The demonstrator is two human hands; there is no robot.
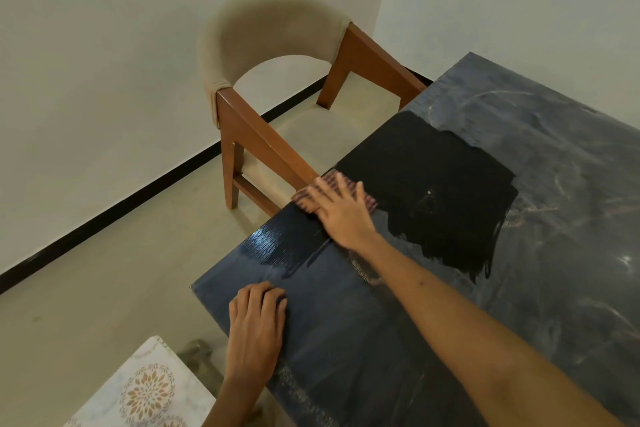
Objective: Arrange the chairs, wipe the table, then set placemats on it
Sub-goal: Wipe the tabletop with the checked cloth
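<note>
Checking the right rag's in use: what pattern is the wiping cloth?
Reddish-pink with dark stripes or checks, cloth under the right hand; head view.

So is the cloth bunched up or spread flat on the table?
Spread flat: the cloth lies on the table under the right hand's straight fingers.
</note>
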